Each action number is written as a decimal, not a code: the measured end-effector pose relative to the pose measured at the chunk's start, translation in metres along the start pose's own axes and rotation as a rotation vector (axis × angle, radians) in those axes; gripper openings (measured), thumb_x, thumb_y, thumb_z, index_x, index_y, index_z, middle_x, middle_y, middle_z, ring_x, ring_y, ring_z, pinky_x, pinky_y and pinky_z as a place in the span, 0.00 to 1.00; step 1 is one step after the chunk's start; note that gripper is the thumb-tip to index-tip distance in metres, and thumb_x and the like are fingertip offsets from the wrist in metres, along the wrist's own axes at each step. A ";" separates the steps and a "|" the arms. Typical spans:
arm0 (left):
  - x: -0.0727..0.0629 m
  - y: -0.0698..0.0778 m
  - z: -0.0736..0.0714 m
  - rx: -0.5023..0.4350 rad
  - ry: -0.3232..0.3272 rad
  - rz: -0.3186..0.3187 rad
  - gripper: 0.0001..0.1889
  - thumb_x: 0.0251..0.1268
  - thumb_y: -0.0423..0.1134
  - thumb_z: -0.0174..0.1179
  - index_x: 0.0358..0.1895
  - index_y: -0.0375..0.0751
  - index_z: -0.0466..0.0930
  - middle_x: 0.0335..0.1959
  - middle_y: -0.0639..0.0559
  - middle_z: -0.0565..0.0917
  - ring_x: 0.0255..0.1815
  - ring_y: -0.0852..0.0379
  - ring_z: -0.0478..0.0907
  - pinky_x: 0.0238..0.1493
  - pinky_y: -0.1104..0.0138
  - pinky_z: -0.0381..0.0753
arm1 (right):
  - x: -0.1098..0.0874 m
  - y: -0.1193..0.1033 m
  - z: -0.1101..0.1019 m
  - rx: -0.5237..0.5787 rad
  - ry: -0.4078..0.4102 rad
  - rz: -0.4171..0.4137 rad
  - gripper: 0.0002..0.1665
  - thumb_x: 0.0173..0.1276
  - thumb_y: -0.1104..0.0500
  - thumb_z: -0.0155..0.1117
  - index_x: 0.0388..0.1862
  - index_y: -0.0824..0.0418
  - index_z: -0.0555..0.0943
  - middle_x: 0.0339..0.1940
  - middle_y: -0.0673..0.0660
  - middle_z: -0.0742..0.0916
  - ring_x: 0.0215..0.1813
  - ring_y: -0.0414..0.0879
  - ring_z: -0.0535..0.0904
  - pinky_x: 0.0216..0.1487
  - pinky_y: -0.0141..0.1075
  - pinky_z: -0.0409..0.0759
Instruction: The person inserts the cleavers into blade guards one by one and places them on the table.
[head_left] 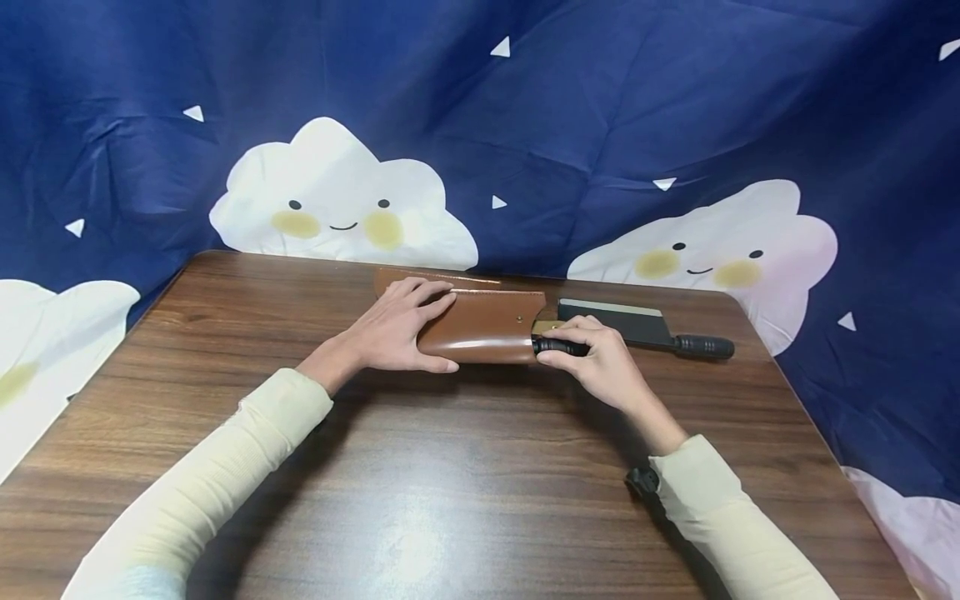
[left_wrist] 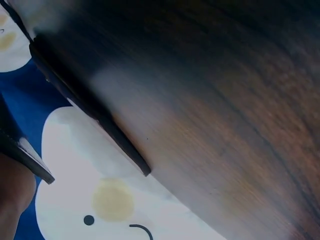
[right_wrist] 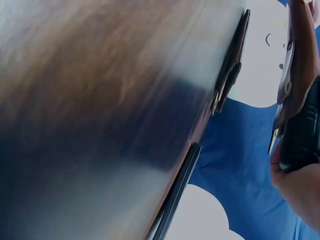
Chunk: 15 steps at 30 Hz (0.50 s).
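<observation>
My left hand holds a brown leather knife sheath, fingers across its face and thumb along the lower edge. Out of the sheath's right end comes the black ridged handle of a knife, gripped by my right hand. The blade is hidden inside the leather. A small tan strip shows at the sheath mouth beside the handle. In the right wrist view the sheath is above the tabletop, and the black handle lies in my right hand.
A cleaver with a dark blade and black handle lies behind my right hand. Behind the held sheath, a second brown sheath lies near the back edge of the wooden table. A blue cloud-patterned curtain hangs beyond.
</observation>
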<state>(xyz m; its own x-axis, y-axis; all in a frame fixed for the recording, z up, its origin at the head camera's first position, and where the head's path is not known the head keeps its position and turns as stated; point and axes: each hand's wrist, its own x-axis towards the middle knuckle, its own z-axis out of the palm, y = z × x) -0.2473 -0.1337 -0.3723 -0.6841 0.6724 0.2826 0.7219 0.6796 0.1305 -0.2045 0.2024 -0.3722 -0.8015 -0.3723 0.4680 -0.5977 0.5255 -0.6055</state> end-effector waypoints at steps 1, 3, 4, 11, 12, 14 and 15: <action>0.000 0.000 0.000 -0.001 -0.001 -0.002 0.58 0.49 0.78 0.60 0.77 0.39 0.65 0.74 0.44 0.65 0.69 0.43 0.61 0.64 0.48 0.63 | 0.000 0.000 0.000 -0.003 0.001 -0.003 0.17 0.55 0.62 0.81 0.44 0.62 0.91 0.39 0.50 0.88 0.49 0.45 0.78 0.50 0.32 0.74; 0.000 0.000 0.000 -0.005 0.001 -0.003 0.58 0.50 0.78 0.60 0.77 0.39 0.65 0.74 0.45 0.65 0.69 0.43 0.61 0.63 0.48 0.63 | 0.000 -0.001 0.001 -0.001 0.000 -0.005 0.17 0.55 0.62 0.81 0.44 0.62 0.91 0.39 0.50 0.88 0.49 0.45 0.78 0.50 0.33 0.74; 0.000 0.000 0.001 -0.007 0.003 -0.002 0.57 0.50 0.78 0.60 0.77 0.39 0.66 0.74 0.45 0.65 0.69 0.43 0.61 0.63 0.47 0.63 | 0.001 -0.002 0.002 0.001 0.000 -0.003 0.17 0.55 0.62 0.81 0.45 0.62 0.91 0.39 0.50 0.88 0.48 0.45 0.78 0.50 0.33 0.74; 0.000 0.000 0.003 -0.019 0.030 0.018 0.54 0.51 0.77 0.61 0.75 0.41 0.69 0.73 0.43 0.67 0.69 0.41 0.62 0.64 0.45 0.62 | 0.000 -0.005 0.004 0.025 0.002 0.022 0.17 0.55 0.62 0.82 0.44 0.62 0.91 0.38 0.50 0.89 0.47 0.45 0.79 0.49 0.33 0.74; 0.000 0.001 0.003 -0.024 0.034 0.020 0.54 0.51 0.76 0.61 0.75 0.41 0.69 0.73 0.43 0.67 0.69 0.41 0.62 0.64 0.45 0.62 | 0.000 -0.005 0.004 0.024 0.003 0.022 0.17 0.55 0.62 0.81 0.44 0.62 0.91 0.38 0.50 0.89 0.47 0.45 0.79 0.49 0.34 0.74; 0.001 0.001 0.003 -0.026 0.041 0.022 0.54 0.51 0.76 0.61 0.74 0.40 0.70 0.73 0.42 0.68 0.69 0.41 0.62 0.63 0.45 0.62 | 0.000 -0.005 0.004 0.022 0.005 0.024 0.16 0.56 0.62 0.81 0.45 0.63 0.91 0.38 0.50 0.89 0.47 0.45 0.79 0.49 0.34 0.74; 0.001 0.001 0.003 -0.026 0.044 0.021 0.53 0.51 0.76 0.61 0.74 0.40 0.70 0.73 0.42 0.68 0.69 0.41 0.62 0.63 0.45 0.62 | 0.000 -0.004 0.004 0.022 0.008 0.023 0.16 0.56 0.62 0.81 0.45 0.63 0.91 0.38 0.50 0.89 0.47 0.44 0.78 0.48 0.33 0.74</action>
<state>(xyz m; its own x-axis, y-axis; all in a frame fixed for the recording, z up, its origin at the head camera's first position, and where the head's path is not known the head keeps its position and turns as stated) -0.2480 -0.1314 -0.3744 -0.6636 0.6729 0.3268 0.7391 0.6571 0.1481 -0.2022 0.1971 -0.3719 -0.8152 -0.3542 0.4583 -0.5791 0.5170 -0.6304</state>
